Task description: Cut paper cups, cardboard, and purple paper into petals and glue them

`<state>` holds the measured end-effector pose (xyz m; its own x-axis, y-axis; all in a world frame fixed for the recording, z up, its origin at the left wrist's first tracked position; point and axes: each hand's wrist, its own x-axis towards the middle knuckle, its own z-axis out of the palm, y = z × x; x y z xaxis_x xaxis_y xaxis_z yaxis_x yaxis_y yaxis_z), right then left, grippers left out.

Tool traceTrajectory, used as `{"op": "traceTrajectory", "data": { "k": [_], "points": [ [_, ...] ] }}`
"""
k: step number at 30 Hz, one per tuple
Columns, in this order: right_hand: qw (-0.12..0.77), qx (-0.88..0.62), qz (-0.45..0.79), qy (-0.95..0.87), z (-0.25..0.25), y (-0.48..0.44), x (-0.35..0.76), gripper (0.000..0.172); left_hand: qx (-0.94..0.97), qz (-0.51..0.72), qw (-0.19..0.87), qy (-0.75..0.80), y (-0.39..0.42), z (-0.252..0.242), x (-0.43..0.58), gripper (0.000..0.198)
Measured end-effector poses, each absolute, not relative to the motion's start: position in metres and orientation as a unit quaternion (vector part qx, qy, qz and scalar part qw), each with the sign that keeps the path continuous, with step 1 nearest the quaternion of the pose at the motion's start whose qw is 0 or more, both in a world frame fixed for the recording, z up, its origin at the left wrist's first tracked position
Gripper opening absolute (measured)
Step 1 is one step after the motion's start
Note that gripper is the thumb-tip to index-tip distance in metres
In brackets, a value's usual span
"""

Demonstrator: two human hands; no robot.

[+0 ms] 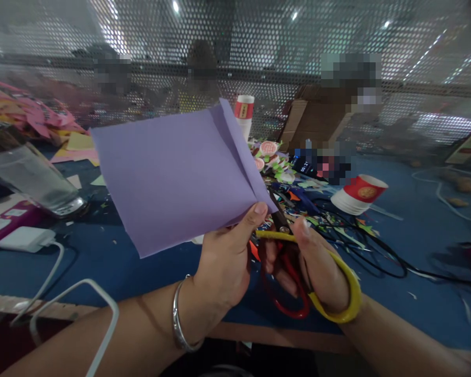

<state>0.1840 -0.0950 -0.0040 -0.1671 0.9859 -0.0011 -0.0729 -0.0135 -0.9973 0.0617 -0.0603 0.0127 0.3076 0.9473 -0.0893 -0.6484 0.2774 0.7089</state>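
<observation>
A sheet of purple paper (172, 178) is held up, its right edge folded over in a narrow strip. My left hand (225, 267) pinches it at the lower right corner, thumb on top. My right hand (317, 267) grips a pair of scissors (304, 309) with dark blades and handles in red and yellow. The yellow loop passes around the base of my right thumb, and some fingers lie by the red loop. The blades point up beside the folded corner, their tips partly hidden by the paper. I cannot tell whether they touch it.
On the blue table (149, 293), paper scraps, round stickers (269, 148) and black cables (377, 262) lie beyond my hands. A red-and-white paper cup (361, 193) stands right, a glass (43, 178) left. A white charger (25, 238) trails its cable in front. Perforated mesh (259, 31) rises behind.
</observation>
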Motion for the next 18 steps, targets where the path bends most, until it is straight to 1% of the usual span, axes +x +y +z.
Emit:
{"op": "traceTrajectory", "data": {
  "k": [7,14,18],
  "points": [
    [0.467,-0.435,0.574,-0.513,-0.0031,-0.0935,0.1843,0.078,0.300,0.513,0.763,0.254,-0.0562,0.0140,0.0590,0.034],
    [0.472,-0.436,0.593,-0.485,-0.0041,-0.0961,0.1811,0.084,0.287,0.499,0.773,0.266,-0.0551,0.0145,0.0582,0.033],
    [0.455,-0.437,0.610,-0.479,-0.0036,-0.0960,0.1816,0.088,0.292,0.482,0.780,0.271,-0.0568,0.0135,0.0577,0.036]
  ]
}}
